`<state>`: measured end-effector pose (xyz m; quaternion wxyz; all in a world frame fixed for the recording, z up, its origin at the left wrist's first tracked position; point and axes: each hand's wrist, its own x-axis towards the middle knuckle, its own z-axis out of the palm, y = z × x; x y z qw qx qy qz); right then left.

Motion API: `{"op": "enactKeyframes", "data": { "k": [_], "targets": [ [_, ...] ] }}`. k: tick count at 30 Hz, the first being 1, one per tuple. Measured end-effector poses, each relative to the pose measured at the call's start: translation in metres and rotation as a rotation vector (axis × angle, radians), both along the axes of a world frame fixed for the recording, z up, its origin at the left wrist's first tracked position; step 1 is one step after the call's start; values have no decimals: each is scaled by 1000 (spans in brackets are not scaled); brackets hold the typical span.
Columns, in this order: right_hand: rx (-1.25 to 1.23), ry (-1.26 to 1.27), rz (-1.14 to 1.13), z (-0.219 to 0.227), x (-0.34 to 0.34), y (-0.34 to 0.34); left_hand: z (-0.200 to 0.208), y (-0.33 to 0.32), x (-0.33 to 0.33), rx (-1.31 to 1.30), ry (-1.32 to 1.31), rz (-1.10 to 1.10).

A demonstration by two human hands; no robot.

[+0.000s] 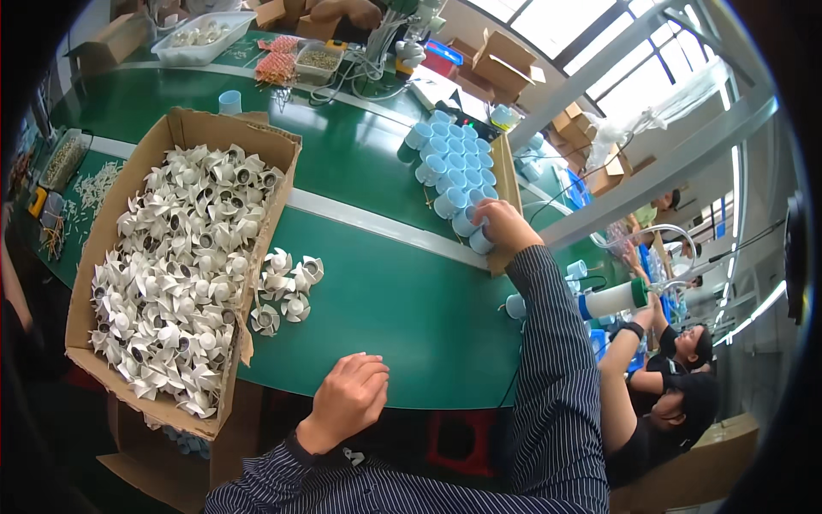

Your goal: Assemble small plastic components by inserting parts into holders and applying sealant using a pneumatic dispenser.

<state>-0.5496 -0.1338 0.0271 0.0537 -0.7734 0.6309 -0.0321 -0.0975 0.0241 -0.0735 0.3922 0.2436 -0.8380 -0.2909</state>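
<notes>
At 2 o'clock, right hand point(503, 224) touching light-blue plastic cups point(450, 180), grip unclear; sideways nudge could topple packed neighbours. At 7 o'clock, left hand point(349, 396) half-curled, contents hidden.

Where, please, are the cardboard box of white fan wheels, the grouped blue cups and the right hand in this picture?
Cardboard box point(218, 130), head view: inner face of its far wall.
Blue cups point(455, 162), head view: a cup near the middle of the group.
Right hand point(506, 224), head view: back of the hand.
</notes>
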Motion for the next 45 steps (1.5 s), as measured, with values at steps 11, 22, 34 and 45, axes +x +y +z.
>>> {"op": "enactKeyframes", "data": {
  "k": [11,22,34,45],
  "targets": [
    [-22,-2,-28,12,121,106,8,0,12,-2,-53,-29],
    [49,-316,-197,0,320,172,11,-19,15,268,176,148],
    [-515,-754,-381,-52,305,176,16,-36,12,482,200,76],
    [-256,-1060,-543,-67,313,176,13,-36,15,448,211,40]
  ]
}}
